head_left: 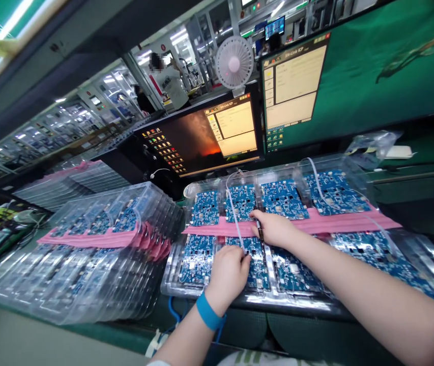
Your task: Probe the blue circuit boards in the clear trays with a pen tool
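Observation:
My left hand, with a blue wrist strap, is closed over a blue circuit board in the front row of a clear plastic tray. Its finger and thumb pinch the lower end of a white cable, which loops up over the board behind. My right hand grips a dark, pen-like tool, held nearly upright above the pink strip between the two rows of boards. The tool's tip is too small to make out. More white cables lie over boards on the right.
Left of the tray stands a stack of clear trays with boards and pink strips. Two monitors and a small white fan rise behind. A clear plastic bag lies at back right. A person stands in the background.

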{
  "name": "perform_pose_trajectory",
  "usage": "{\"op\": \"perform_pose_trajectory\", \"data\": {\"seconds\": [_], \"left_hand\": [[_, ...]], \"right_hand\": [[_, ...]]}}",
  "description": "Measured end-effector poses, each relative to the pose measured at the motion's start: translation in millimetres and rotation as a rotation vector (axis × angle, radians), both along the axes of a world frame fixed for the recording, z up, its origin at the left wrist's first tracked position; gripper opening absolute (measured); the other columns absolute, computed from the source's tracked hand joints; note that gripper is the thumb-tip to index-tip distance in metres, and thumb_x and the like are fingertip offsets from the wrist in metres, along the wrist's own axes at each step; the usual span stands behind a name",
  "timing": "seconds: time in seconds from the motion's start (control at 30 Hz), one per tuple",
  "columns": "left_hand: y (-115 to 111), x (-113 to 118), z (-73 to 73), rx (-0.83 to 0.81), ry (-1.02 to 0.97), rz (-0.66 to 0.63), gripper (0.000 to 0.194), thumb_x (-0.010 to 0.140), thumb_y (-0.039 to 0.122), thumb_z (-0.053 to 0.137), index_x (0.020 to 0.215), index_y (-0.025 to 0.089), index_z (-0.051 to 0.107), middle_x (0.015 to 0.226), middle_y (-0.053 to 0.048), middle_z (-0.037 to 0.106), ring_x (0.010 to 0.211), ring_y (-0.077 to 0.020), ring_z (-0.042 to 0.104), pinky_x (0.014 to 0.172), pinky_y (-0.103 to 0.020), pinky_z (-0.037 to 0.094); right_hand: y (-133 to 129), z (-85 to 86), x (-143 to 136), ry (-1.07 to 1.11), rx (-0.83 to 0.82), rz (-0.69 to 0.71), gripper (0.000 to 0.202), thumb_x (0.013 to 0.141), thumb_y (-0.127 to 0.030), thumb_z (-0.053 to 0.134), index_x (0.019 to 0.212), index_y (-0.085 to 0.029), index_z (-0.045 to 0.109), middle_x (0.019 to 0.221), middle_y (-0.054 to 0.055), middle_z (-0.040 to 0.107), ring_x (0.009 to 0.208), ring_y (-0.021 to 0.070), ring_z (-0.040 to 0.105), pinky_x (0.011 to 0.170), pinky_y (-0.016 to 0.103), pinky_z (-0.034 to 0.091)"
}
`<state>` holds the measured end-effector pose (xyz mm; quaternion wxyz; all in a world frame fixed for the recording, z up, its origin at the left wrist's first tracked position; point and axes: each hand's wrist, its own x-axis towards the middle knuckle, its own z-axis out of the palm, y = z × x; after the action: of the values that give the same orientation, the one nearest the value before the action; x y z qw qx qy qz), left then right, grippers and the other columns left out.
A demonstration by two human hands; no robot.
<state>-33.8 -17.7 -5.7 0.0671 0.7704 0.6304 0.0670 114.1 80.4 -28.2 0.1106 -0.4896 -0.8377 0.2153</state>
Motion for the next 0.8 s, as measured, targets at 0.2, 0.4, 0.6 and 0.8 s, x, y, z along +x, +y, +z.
{"op": "perform_pose_trajectory", "data": {"seconds": [0.2, 0.4, 0.6, 0.8], "left_hand": [[0, 0, 0.6, 0.004, -0.001, 0.004, 0.021, 0.081, 0.023, 0.044, 0.061, 0.017, 0.048, 0.067, -0.002, 0.054, 0.07, -0.0155, 0.049, 0.064, -0.025, 0.035], [2, 2, -1.7, -0.053, 0.042, -0.036, 0.018, 0.08, 0.023, 0.047, 0.064, 0.017, 0.054, 0.07, -0.003, 0.056, 0.072, -0.0165, 0.05, 0.067, -0.027, 0.036], [1, 5, -6.9, -0.044, 0.113, -0.065, 0.013, 0.076, 0.022, 0.051, 0.065, 0.017, 0.054, 0.075, -0.003, 0.057, 0.074, -0.0183, 0.05, 0.069, -0.029, 0.036], [-4, 3, -7.9, -0.007, 0.036, -0.001, 0.011, 0.076, 0.019, 0.05, 0.065, 0.017, 0.053, 0.074, -0.003, 0.055, 0.074, -0.0177, 0.049, 0.069, -0.029, 0.037]], "right_hand": [[0, 1.3, 0, 0.005, -0.005, -0.004, 0.034, 0.079, -0.027, 0.05, 0.113, -0.023, 0.043, 0.096, 0.003, 0.057, 0.082, 0.0205, 0.055, 0.064, 0.025, 0.038], [0, 1.2, 0, 0.012, -0.013, -0.008, 0.035, 0.079, -0.027, 0.051, 0.113, -0.023, 0.044, 0.097, 0.004, 0.057, 0.083, 0.021, 0.055, 0.065, 0.025, 0.038], [0, -2.1, 0, 0.039, -0.007, -0.014, 0.035, 0.079, -0.027, 0.051, 0.112, -0.022, 0.045, 0.095, 0.004, 0.058, 0.082, 0.0217, 0.055, 0.064, 0.026, 0.038], [-13, 28.8, 4, 0.108, 0.019, -0.012, 0.032, 0.081, -0.028, 0.048, 0.112, -0.021, 0.046, 0.091, 0.003, 0.059, 0.079, 0.0187, 0.056, 0.066, 0.024, 0.041]]}}
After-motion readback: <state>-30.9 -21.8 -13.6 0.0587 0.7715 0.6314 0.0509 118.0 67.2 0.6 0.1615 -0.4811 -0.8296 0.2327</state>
